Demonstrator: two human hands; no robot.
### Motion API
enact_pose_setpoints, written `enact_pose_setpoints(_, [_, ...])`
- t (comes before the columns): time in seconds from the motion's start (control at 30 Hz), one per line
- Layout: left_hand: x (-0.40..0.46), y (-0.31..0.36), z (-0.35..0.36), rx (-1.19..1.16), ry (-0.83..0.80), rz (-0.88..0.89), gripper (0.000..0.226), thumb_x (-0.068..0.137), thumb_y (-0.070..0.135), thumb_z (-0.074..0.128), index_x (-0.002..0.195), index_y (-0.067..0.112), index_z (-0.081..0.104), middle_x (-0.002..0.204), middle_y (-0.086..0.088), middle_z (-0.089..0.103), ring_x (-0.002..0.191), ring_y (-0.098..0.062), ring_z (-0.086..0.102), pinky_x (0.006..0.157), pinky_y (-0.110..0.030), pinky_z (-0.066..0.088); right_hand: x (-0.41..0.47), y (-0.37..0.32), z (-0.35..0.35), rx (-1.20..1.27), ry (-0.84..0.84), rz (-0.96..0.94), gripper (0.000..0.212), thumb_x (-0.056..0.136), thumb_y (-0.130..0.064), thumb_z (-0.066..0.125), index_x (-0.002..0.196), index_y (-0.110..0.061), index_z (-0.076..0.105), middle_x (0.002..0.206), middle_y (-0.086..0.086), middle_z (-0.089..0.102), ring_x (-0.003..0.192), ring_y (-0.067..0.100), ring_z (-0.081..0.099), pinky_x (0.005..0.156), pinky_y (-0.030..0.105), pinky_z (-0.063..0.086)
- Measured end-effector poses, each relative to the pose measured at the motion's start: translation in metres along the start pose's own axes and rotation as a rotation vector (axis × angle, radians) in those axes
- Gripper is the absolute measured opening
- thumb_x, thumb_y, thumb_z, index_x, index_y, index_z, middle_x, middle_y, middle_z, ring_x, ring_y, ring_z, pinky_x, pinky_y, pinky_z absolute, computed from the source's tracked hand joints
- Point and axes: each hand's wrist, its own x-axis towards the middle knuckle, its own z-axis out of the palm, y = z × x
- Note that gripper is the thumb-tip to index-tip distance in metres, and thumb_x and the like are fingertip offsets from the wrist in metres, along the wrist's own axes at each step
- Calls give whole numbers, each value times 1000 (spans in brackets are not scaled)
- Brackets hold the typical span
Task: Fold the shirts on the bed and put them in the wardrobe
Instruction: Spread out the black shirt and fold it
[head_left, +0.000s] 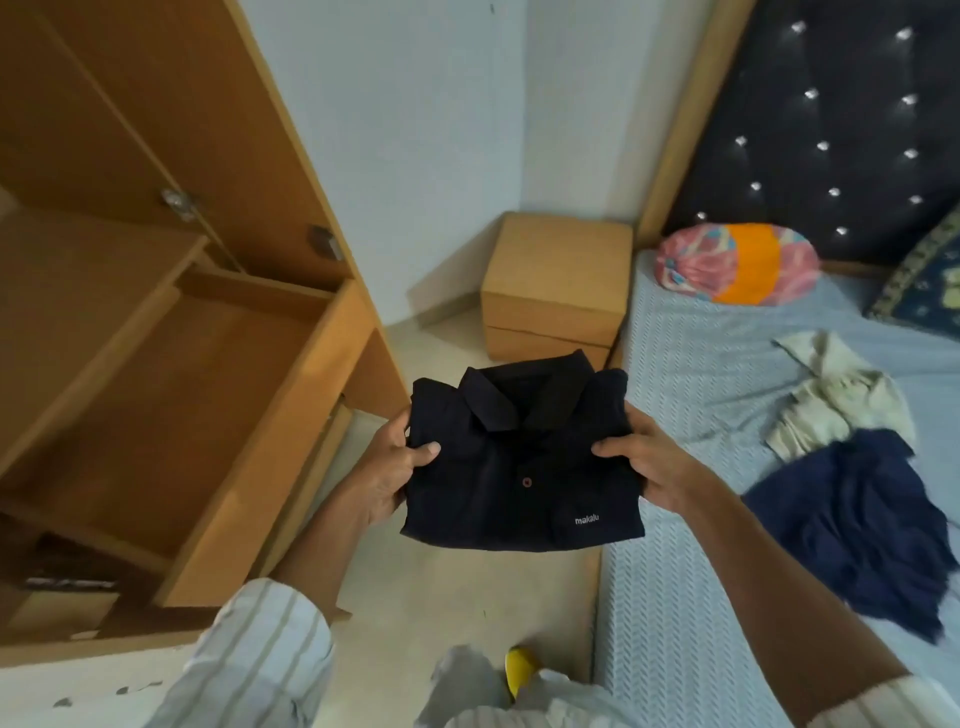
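Folded black polo shirt (522, 462) held between left hand (387, 470) and right hand (641, 460), thumbs on top, fingers clamped beneath its side edges.

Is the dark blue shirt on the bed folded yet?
No. The dark blue shirt lies crumpled and spread on the bed.

A folded black shirt (519, 462) is held in the air between both hands, collar away from the person. The left hand (392, 467) grips its left edge, thumb on top; the right hand (641, 457) grips the right edge the same way. Left of the left hand stands the open wardrobe (171, 364) with bare wooden shelves. Right of the right hand lies the bed (701, 395), carrying a crumpled beige shirt (836, 400) and, nearer, a crumpled blue shirt (852, 519). Beyond the hands sits a nightstand (556, 286).
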Motion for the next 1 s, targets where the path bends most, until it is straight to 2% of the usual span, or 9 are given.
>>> enact_pose_setpoints(0.17, [10,18,-51,-66,74,41,54,94,-4,58,132,34,56,120,5,71,113,-20,65,95,-42,53,48,-37,53,-75,-108,-7,57,87,18,52,128,-21,58,119,16,69,109,34,66,92,52,55])
enact_pose_setpoints(0.33, [28,37,-133,-127,219,96,50,95,-6,56,129,31,58,118,3,71,112,-19,66,96,-40,52,133,-66,132,-181,-292,67,54,90,10,57,130,-26,57,122,9,69,112,30,67,93,50,54])
enact_pose_setpoints(0.43, [37,44,-172,-141,307,115,55,94,-8,55,138,26,51,123,2,68,117,-19,63,96,-36,52,173,-74,177,-236,-349,110,52,90,8,57,127,-28,59,121,8,70,109,28,68,84,45,58])
enact_pose_setpoints(0.53, [37,50,-218,-212,414,117,54,95,-4,56,133,34,55,122,7,69,113,-14,65,88,-32,55,213,-84,241,-307,-424,147,57,88,12,55,121,-34,62,116,7,72,102,25,71,76,41,60])
enact_pose_setpoints(0.63, [33,52,-259,-227,546,112,58,94,-5,57,130,40,54,122,9,67,112,-12,63,89,-34,55,246,-90,302,-403,-564,143,67,85,17,53,127,-35,58,119,8,70,109,29,67,90,49,57])
enact_pose_setpoints(0.73, [26,43,-299,-285,705,60,65,93,-8,56,130,46,50,122,13,64,113,-13,60,91,-37,52,278,-89,371,-514,-680,172,78,82,20,55,134,-38,50,126,8,65,118,31,61,99,51,52])
enact_pose_setpoints(0.8, [25,34,-317,-308,789,36,66,94,-9,53,133,44,49,121,14,63,114,-14,59,94,-38,51,296,-82,411,-599,-736,174,79,80,20,59,126,-44,51,128,2,63,122,27,57,105,51,46])
enact_pose_setpoints(0.9, [26,23,-336,-333,905,25,67,95,-11,49,144,34,43,128,8,58,119,-15,56,93,-34,50,319,-67,460,-699,-771,188,78,82,18,60,130,-43,49,122,-4,64,119,20,58,101,45,50])
enact_pose_setpoints(1.0, [30,6,-354,-368,959,77,66,94,-11,50,134,42,50,131,6,58,122,-16,56,98,-39,50,341,-45,495,-768,-843,235,82,83,15,57,135,-49,48,124,-10,66,119,16,59,100,46,50])
